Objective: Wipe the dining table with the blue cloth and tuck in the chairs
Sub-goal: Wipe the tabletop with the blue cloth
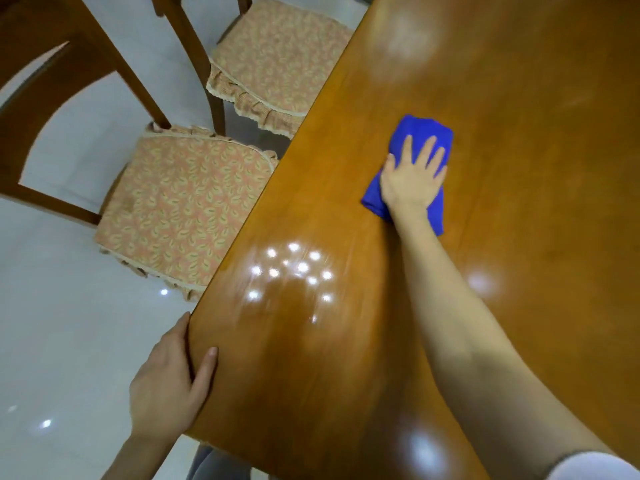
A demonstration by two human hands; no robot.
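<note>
Head view of a polished wooden dining table (519, 306) seen from one corner, its top carrying several bright reflections of ceiling lights. The right arm reaches forward across the tabletop, nearly straight, with the forearm running diagonally from the lower right of the frame. The right hand (414, 174) lies palm down with fingers spread flat, pressing on a folded blue cloth (420, 133) that rests on the table surface well in from the left edge; cloth shows beyond the fingertips and at both sides of the wrist. The left hand (166, 386) is at the near corner of the table, the thumb (206, 372) laid on top of the wood and the fingers curled over the edge, their tips hidden beneath it. A short pale sleeve (595, 467) appears at the lower right. Two wooden chairs stand along the left side of the table, each with a floral, frilled seat cushion: the nearer chair (180, 206) and the farther chair (277, 57). Both seats are exposed beside the table edge, only partly under it. The floor (52, 323) is glossy pale tile.
</note>
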